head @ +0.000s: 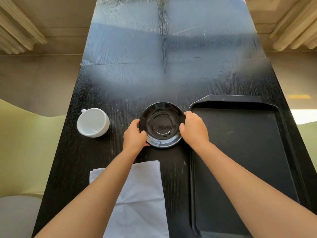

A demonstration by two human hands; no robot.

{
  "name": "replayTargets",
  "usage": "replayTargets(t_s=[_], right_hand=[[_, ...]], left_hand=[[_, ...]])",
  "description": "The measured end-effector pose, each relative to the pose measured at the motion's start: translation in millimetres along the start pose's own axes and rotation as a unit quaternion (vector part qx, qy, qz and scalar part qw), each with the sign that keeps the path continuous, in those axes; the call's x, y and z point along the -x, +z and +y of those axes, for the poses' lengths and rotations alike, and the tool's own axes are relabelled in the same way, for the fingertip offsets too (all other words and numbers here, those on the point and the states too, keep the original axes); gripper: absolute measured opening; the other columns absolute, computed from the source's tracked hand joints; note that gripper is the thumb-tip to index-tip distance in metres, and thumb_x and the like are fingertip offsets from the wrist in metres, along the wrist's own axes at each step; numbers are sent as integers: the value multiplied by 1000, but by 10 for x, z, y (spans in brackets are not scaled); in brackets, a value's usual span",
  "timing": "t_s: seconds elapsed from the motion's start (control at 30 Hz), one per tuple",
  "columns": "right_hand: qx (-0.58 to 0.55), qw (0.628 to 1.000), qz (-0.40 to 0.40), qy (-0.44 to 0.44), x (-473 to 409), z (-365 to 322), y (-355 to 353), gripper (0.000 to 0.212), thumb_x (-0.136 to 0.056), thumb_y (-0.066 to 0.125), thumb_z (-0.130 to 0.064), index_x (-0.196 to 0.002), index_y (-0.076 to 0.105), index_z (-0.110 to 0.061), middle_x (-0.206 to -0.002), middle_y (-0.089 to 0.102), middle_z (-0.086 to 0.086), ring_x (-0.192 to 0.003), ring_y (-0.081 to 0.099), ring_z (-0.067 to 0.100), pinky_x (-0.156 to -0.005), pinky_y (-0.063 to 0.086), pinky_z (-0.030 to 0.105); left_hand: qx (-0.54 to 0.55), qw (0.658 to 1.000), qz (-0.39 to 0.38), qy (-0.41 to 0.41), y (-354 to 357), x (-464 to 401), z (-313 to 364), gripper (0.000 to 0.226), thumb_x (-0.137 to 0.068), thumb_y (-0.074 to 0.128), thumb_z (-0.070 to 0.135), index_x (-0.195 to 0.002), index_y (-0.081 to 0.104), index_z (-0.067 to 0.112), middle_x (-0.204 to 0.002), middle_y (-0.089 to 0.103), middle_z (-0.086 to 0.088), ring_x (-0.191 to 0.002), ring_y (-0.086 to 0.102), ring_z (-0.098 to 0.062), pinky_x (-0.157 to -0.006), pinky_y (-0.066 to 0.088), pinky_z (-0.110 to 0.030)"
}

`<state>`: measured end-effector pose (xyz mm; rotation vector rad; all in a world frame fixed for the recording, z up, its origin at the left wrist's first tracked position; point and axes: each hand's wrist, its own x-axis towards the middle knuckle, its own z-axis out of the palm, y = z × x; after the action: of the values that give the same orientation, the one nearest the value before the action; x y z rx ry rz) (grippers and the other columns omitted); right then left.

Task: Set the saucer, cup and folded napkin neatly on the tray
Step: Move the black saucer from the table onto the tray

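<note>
We've got the glossy black round saucer [162,125] pinched betw. both hands on the black wood-grain table [120,79]: left hand [135,135] curled shut on its rim at approx. 8 o'clock, right hand [194,129] closed on the rim at approx. 3 o'clock, thumbs on top. From the saucer, the white ceramic cup [93,122] stands at 9 o'clock, well apart; the empty black rectangular plastic tray [240,152] lies at 3 o'clock just beside our right hand. The pale folded cloth napkin [142,198] lies at 6 o'clock, partly under our left forearm.

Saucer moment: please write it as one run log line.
saucer: gripped at both sides, off tray | left hand + right hand: on rim | cup, napkin: on table | tray: holds nothing
</note>
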<state>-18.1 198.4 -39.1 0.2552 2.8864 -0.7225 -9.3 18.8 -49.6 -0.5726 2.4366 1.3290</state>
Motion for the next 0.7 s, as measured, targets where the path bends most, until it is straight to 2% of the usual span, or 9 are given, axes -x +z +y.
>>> replayTargets(t_s=[0.07, 0.17, 0.23, 0.3, 0.37, 0.5, 0.6, 0.7], right_hand=[[-115, 993, -2, 27, -12, 67, -124, 23, -87, 49, -5, -108, 55, -5, -99, 63, 13, -93, 59, 32, -72, 45, 34], [-236, 970, 9, 51, -7, 235, -388, 22, -84, 51, -2, -103, 58, -10, -91, 64, 8, -82, 62, 25, -65, 59, 38], [-296, 953, 9, 66, 4, 396, -548, 24, -85, 52, 0, -101, 59, -16, -93, 68, 10, -78, 65, 23, -53, 60, 28], [-341, 937, 12, 82, 35, 587, -696, 27, -85, 53, 1, -102, 60, -18, -93, 69, 13, -77, 67, 23, -51, 59, 27], [-373, 922, 13, 98, 85, 790, -831, 29, -85, 52, 3, -103, 59, -19, -91, 68, 14, -75, 66, 21, -49, 58, 26], [-402, 905, 13, 141, 204, 1172, -971, 30, -88, 52, 4, -113, 58, -11, -82, 65, 5, -68, 63, 14, -42, 52, 16], [-399, 901, 7, 173, 262, 1374, -963, 31, -88, 53, 3, -115, 58, -13, -82, 64, 3, -64, 63, 12, -42, 51, 15], [-400, 897, -8, 188, 273, 1482, -917, 32, -89, 53, 1, -117, 57, -16, -85, 65, 3, -71, 65, 14, -46, 54, 17]], left_hand=[[53, 999, -8, 1, -10, 56, 68, 44, -93, 47, 2, -135, 43, 17, -96, 66, -17, -78, 67, -21, -51, 55, -19], [127, 991, -37, 10, 29, 160, 240, 46, -95, 46, 4, -138, 42, 19, -92, 68, -13, -74, 69, -19, -54, 57, -17], [159, 985, -57, 21, 100, 224, 379, 43, -95, 46, 3, -135, 46, 18, -86, 68, -5, -69, 68, -15, -57, 58, -17], [171, 982, -74, 36, 207, 281, 520, 40, -93, 48, 3, -131, 49, 14, -83, 68, 0, -65, 69, -11, -57, 58, -16], [170, 979, -95, 52, 349, 337, 641, 38, -92, 51, 3, -128, 53, 13, -83, 69, 0, -63, 70, -11, -59, 58, -18], [144, 981, -116, 63, 700, 436, 786, 35, -91, 53, 3, -125, 57, 14, -93, 71, -11, -66, 72, -21, -65, 60, -25], [128, 984, -117, 51, 919, 508, 802, 35, -92, 52, 3, -125, 57, 14, -90, 70, -10, -62, 70, -18, -63, 60, -23], [105, 988, -105, 54, 1036, 555, 772, 36, -92, 52, 3, -126, 56, 13, -83, 67, -5, -59, 68, -14, -57, 57, -16]])
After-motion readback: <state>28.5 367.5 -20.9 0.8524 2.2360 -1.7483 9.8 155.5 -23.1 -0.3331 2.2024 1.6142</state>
